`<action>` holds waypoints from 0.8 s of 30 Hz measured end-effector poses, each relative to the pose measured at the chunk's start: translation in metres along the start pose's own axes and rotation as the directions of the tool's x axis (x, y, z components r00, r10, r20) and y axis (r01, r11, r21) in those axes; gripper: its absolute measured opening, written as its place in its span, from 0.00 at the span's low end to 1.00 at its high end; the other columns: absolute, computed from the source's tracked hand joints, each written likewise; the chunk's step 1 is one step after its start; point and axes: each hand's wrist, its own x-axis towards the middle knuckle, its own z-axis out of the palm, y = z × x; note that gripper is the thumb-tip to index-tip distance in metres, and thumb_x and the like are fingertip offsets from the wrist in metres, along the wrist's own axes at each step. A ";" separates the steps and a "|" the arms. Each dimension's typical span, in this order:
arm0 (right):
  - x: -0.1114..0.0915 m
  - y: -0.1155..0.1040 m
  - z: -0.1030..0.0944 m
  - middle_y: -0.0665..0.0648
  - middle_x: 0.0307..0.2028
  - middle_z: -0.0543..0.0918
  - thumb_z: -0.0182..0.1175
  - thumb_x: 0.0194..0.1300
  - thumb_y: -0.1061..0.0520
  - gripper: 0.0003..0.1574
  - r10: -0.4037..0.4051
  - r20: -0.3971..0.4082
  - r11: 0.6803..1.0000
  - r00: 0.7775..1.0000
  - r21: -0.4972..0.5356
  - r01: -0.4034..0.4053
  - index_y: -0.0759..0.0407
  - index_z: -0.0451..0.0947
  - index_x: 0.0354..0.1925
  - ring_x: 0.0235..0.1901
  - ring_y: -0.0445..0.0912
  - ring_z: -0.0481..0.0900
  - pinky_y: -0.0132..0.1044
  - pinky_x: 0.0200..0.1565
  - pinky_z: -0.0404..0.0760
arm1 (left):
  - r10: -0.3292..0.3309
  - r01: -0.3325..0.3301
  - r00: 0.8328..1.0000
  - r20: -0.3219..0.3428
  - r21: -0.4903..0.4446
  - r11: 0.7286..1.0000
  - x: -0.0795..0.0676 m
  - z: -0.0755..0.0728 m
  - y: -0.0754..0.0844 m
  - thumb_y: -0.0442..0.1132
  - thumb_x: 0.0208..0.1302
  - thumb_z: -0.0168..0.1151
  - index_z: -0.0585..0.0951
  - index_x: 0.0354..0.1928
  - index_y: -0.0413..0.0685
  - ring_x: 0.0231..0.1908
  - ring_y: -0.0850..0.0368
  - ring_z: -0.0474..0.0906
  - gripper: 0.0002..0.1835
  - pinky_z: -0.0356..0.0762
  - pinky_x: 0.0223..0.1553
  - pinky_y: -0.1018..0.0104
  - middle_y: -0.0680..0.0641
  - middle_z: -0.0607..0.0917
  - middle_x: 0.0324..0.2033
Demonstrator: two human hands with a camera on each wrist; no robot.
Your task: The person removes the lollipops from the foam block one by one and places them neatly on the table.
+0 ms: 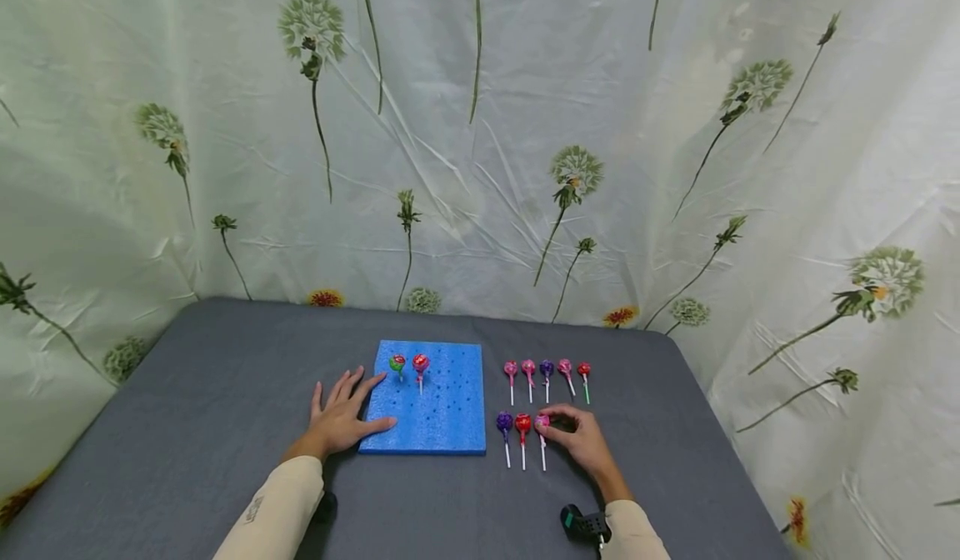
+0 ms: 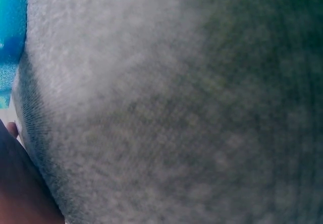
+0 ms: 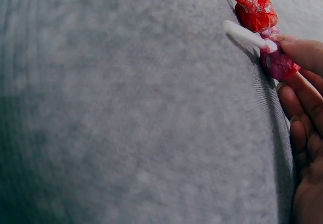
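My left hand (image 1: 339,420) lies with spread fingers at the left edge of a blue foam board (image 1: 450,435), thumb and fingertips touching it. Two lollipops stand upright in the board: a green and red one (image 1: 397,363) and a red and pink one (image 1: 421,363). Over on the right, my right hand (image 1: 576,435) pinches the wrapped head of a pink lollipop (image 1: 542,423) between thumb and fingers; its white stick (image 3: 247,35) shows in the right wrist view. Beside it lie a red lollipop (image 1: 522,424) and a purple lollipop (image 1: 504,422).
Behind the right hand, several lollipops lie in a row, among them a purple one (image 1: 546,368) and a red one with a green stick (image 1: 584,370). Small holes dot the board. A grey cloth (image 1: 420,502) covers the table; a flower-print curtain (image 1: 465,210) hangs behind.
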 end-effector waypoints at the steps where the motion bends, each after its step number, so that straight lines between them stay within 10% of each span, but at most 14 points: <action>1: 0.000 0.000 0.000 0.60 0.38 0.85 0.69 0.56 0.66 0.14 0.002 0.000 1.000 1.000 0.004 -0.002 0.69 0.82 0.42 0.39 0.44 0.78 0.32 0.45 0.75 | 0.009 -0.009 1.000 -0.010 -0.003 1.000 0.000 0.001 -0.001 0.73 0.52 0.59 0.60 0.73 0.56 0.71 0.31 0.40 0.51 0.20 0.63 0.31 0.32 0.53 0.72; 14: 0.002 0.009 0.003 0.61 0.39 0.84 0.68 0.58 0.65 0.14 0.030 -0.037 0.998 0.999 0.051 -0.028 0.68 0.81 0.44 0.39 0.46 0.78 0.32 0.44 0.74 | 0.002 -0.002 1.000 -0.010 -0.010 1.000 -0.002 -0.001 0.002 0.70 0.52 0.62 0.61 0.73 0.53 0.71 0.31 0.40 0.50 0.21 0.64 0.31 0.32 0.53 0.72; 24: 0.018 0.011 0.023 0.67 0.43 0.82 0.67 0.59 0.64 0.16 -0.027 -0.234 0.994 0.972 0.099 0.051 0.69 0.80 0.45 0.39 0.45 0.78 0.30 0.41 0.75 | 0.004 -0.005 1.000 -0.017 -0.013 1.000 -0.001 0.002 -0.001 0.70 0.53 0.62 0.60 0.73 0.54 0.72 0.32 0.41 0.50 0.21 0.64 0.32 0.33 0.53 0.72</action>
